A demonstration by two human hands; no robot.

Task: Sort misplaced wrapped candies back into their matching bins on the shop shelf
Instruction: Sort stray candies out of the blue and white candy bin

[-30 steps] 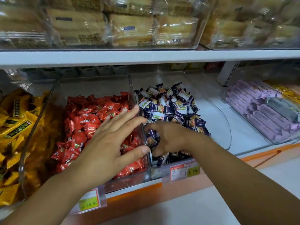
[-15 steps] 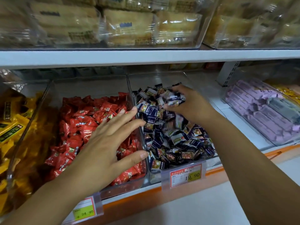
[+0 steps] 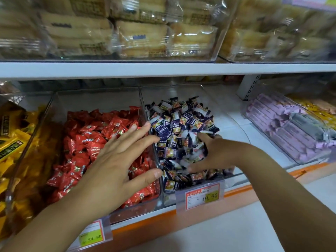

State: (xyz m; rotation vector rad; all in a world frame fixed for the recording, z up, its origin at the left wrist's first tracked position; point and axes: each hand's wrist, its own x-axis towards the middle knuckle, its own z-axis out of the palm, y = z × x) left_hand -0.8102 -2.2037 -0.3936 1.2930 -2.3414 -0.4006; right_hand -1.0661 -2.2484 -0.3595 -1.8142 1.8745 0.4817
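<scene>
Two hands — left (image 3: 116, 160) spread over red candies (image 3: 85, 140); right (image 3: 216, 153) in navy candies (image 3: 181, 120), grip unclear

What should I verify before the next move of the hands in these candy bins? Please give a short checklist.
1. Free left hand: ok, open above the red candies.
2. Grip of right hand: cannot tell, fingers buried in the dark blue candies.
3. Stray in that pile: cannot tell, none shows on top.
4. The red candies' clear bin shows only red pieces: ok.
</scene>
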